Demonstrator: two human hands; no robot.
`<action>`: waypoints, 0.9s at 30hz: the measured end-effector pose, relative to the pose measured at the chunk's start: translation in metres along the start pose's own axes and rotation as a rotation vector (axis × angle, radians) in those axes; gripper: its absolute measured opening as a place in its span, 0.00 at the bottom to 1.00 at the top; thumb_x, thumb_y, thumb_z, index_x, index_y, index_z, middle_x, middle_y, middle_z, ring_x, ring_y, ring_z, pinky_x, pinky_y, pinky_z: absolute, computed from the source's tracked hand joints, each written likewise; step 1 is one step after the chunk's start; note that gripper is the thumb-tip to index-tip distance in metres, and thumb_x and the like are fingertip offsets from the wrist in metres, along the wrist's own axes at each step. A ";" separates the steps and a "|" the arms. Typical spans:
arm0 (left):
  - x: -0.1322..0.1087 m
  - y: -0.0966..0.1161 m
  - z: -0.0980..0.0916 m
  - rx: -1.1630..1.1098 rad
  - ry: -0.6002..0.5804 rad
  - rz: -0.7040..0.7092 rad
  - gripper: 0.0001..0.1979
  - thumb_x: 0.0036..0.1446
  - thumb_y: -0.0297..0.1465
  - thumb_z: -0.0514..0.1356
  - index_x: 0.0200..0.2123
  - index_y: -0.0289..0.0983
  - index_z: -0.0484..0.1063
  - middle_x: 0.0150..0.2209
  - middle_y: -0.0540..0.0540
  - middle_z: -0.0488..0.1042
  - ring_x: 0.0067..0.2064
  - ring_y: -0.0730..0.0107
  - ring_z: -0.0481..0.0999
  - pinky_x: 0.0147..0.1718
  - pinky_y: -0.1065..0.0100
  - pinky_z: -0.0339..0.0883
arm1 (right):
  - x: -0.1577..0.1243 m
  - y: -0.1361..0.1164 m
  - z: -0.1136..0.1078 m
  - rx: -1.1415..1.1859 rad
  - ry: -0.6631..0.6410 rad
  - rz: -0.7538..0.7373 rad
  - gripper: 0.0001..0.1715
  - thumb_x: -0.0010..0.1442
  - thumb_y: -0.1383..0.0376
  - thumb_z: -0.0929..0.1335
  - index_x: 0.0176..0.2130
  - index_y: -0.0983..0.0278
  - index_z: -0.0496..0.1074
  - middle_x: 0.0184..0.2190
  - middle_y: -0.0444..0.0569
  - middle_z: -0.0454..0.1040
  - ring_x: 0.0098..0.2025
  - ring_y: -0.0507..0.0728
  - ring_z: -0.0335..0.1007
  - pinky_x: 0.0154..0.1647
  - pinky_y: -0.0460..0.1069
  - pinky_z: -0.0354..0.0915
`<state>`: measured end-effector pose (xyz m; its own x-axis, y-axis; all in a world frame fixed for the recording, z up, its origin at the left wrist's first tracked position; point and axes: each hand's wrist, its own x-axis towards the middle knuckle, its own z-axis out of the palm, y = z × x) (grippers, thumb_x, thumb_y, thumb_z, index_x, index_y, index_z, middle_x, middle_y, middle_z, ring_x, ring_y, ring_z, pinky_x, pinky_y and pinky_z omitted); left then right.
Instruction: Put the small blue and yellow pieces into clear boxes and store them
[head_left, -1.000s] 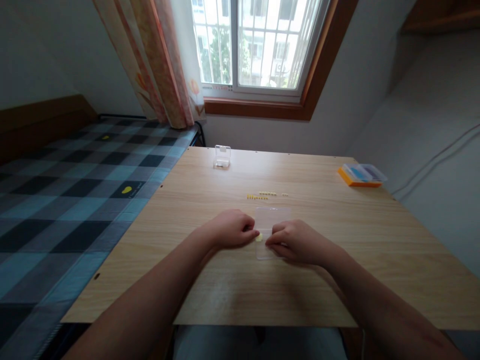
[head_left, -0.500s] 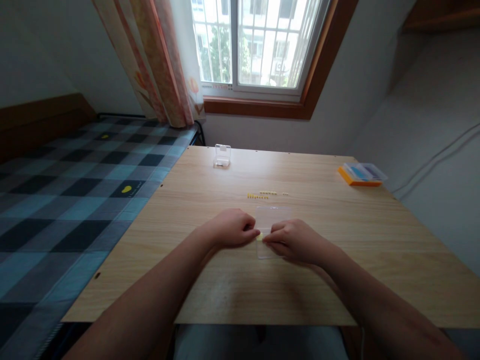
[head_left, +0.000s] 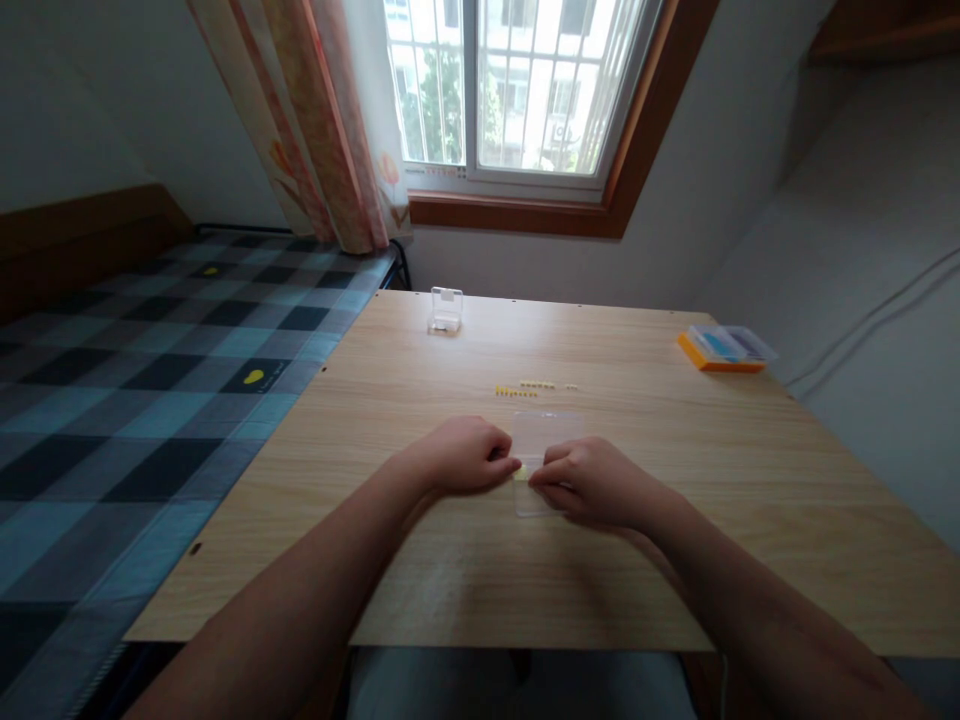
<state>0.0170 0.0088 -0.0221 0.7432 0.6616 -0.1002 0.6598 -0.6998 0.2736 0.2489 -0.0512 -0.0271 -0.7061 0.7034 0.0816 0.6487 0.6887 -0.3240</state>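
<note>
My left hand [head_left: 459, 456] and my right hand [head_left: 592, 482] meet over the middle of the wooden table [head_left: 420, 560], both with fingers curled in a pinch. Between the fingertips sits a small yellow piece [head_left: 520, 472], gripped from both sides. It lies over the left edge of a clear flat plastic sheet [head_left: 544, 435] that rests on the table under my right hand. Just beyond the sheet, several tiny yellow pieces [head_left: 525, 389] lie in short rows.
A small clear plastic stand [head_left: 445, 310] is at the table's far edge. An orange and clear box [head_left: 724, 349] lies at the far right. A bed with a blue checked cover [head_left: 150, 400] adjoins the table's left side. A window and curtain are behind.
My right fingertips have closed in on the yellow piece, which shows less than a second ago. Both hands otherwise stay in place.
</note>
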 end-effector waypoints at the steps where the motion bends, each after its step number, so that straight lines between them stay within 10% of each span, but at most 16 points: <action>1: 0.000 0.000 0.000 -0.001 0.001 0.001 0.18 0.63 0.44 0.56 0.27 0.39 0.76 0.28 0.46 0.77 0.29 0.65 0.71 0.26 0.65 0.51 | 0.000 0.000 0.000 -0.007 0.000 0.001 0.14 0.66 0.67 0.66 0.36 0.60 0.82 0.30 0.45 0.79 0.29 0.51 0.69 0.32 0.48 0.54; 27: 0.000 0.000 -0.001 0.004 -0.010 0.007 0.19 0.63 0.44 0.55 0.28 0.39 0.76 0.29 0.45 0.79 0.30 0.65 0.71 0.27 0.65 0.52 | 0.001 -0.002 0.001 -0.008 0.007 0.010 0.13 0.66 0.68 0.65 0.36 0.60 0.81 0.31 0.45 0.79 0.30 0.51 0.69 0.33 0.47 0.54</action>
<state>0.0168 0.0086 -0.0212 0.7486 0.6542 -0.1075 0.6552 -0.7053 0.2705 0.2465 -0.0523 -0.0273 -0.6976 0.7115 0.0848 0.6579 0.6829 -0.3175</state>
